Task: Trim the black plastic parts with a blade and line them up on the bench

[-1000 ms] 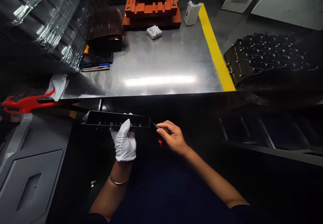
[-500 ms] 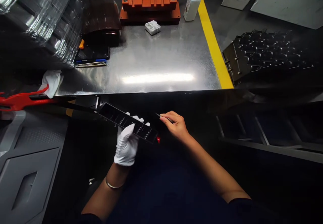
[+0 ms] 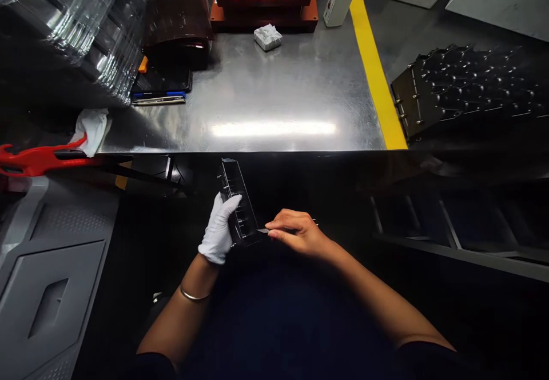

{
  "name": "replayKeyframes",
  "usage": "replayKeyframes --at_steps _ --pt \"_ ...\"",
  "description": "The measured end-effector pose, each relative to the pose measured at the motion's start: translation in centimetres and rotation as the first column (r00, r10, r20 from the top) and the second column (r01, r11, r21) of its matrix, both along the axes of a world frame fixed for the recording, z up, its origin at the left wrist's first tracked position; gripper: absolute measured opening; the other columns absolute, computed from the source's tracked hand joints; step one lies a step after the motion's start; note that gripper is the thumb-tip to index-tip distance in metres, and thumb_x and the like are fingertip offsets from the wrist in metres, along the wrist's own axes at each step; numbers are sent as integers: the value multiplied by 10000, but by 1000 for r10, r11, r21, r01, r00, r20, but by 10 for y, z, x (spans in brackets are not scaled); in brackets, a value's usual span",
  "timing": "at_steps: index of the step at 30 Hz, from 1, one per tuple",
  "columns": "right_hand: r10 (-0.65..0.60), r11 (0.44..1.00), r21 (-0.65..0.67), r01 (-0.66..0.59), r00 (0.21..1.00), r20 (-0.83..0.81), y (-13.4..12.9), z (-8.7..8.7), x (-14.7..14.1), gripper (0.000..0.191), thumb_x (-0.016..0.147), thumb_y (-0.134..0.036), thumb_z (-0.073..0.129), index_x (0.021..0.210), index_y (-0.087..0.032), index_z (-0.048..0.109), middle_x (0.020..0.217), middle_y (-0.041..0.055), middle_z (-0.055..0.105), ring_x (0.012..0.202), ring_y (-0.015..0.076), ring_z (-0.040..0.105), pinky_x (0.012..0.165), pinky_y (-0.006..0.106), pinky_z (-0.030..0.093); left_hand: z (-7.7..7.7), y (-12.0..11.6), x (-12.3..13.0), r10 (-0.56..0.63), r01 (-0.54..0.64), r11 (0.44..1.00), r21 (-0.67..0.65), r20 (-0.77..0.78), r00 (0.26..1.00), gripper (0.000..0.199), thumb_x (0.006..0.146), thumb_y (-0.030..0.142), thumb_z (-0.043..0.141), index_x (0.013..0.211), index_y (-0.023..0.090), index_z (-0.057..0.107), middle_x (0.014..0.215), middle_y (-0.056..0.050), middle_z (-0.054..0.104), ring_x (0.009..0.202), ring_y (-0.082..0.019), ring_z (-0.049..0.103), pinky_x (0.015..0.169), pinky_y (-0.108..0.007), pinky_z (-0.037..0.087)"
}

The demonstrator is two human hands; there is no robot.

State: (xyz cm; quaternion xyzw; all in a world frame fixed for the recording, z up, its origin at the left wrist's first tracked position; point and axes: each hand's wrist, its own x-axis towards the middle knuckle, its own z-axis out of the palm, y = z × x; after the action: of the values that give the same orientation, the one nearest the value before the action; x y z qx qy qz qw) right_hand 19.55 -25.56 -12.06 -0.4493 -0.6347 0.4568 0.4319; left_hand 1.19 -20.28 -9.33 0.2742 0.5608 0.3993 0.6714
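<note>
My left hand [image 3: 219, 226], in a white glove, is closed round a long black plastic part [image 3: 243, 211] with ribs and small pins along its side. The part stands tilted just below the bench edge, its lower end toward my right hand. In my bare right hand [image 3: 302, 232] a slim knife [image 3: 263, 231] is pinched between thumb and fingers. Its pale, pointed blade reaches the lower right edge of the part; whether it touches I cannot tell. Most of the knife's handle is hidden by my fingers.
Ahead lies a metal bench [image 3: 274, 94] with an orange fixture [image 3: 263, 17], a crumpled white pad [image 3: 268, 38], a white bottle [image 3: 339, 3] and yellow tape [image 3: 377, 77]. Stacked black parts [image 3: 467, 88] stand right, clear trays [image 3: 81, 31] left. A red-handled tool [image 3: 38, 160] rests by a grey bin [image 3: 64, 294].
My left hand has turned the black part from slanting sideways to nearly upright. My right hand has moved down a little, bringing the knife's blade to the part's lower edge.
</note>
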Motion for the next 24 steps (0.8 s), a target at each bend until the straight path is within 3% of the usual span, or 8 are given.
replayKeyframes --at_steps 4,9,13,18,20,24 --pt "-45 999 12 45 999 -2 10 -7 1 154 838 -319 660 924 -232 753 784 43 694 685 140 655 618 267 529 5 -2 0 -114 115 993 -24 17 993 383 718 375 713 1046 217 592 847 30 585 717 -115 566 641 -242 468" --pt "-129 990 52 128 992 8 28 -11 6 154 827 -335 662 893 -235 757 773 42 689 679 144 637 612 279 510 12 -5 -2 -278 279 960 -37 13 960 414 737 370 709 1086 192 577 990 -37 629 918 -204 610 781 -323 491" --pt "-247 968 38 247 969 -15 47 -17 15 205 803 -418 668 838 -239 761 739 36 686 670 148 622 627 295 501 17 -7 -5 -370 369 929 -33 -44 928 460 717 335 724 1130 180 591 1055 -66 629 967 -227 593 794 -325 484" --pt "-409 913 30 408 911 46 57 -20 33 240 780 -451 679 797 -225 760 765 48 698 693 158 635 642 304 495 22 -7 -13 -580 594 802 -63 152 800 461 713 308 717 1150 221 600 978 -56 645 827 -193 598 663 -279 487" --pt "-367 930 53 364 927 70 52 -13 40 218 800 -417 666 821 -220 755 764 48 691 675 152 626 603 289 481 21 -4 -19 -593 630 770 -104 249 766 359 730 319 698 1067 215 634 888 -49 640 688 -149 573 559 -243 461" --pt "-134 988 100 119 977 168 38 9 52 162 829 -352 650 878 -227 741 754 37 682 640 142 607 570 275 470 14 0 -34 -520 645 709 -286 405 752 309 719 374 700 977 212 648 788 -42 615 502 -93 493 408 -198 374"
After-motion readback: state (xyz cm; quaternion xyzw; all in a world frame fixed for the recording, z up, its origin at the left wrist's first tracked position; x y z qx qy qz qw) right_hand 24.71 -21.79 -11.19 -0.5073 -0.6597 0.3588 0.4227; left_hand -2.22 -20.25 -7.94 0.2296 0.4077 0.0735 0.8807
